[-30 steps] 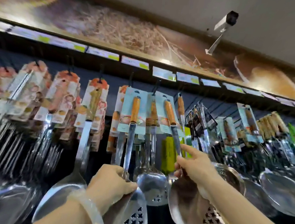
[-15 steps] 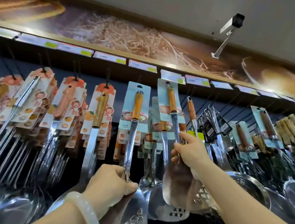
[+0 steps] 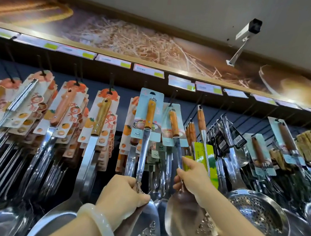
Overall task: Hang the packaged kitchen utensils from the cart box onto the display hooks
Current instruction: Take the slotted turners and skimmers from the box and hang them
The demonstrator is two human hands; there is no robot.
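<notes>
Left hand (image 3: 123, 196) curled tight round steel shaft of left spatula (image 3: 147, 128) — blue card raised to top row, near hook (image 3: 144, 84). Right hand (image 3: 192, 177) grips shaft of right spatula (image 3: 174, 127), card top at another hook (image 3: 172, 98). Pale bangle (image 3: 96, 223) on left wrist.
</notes>
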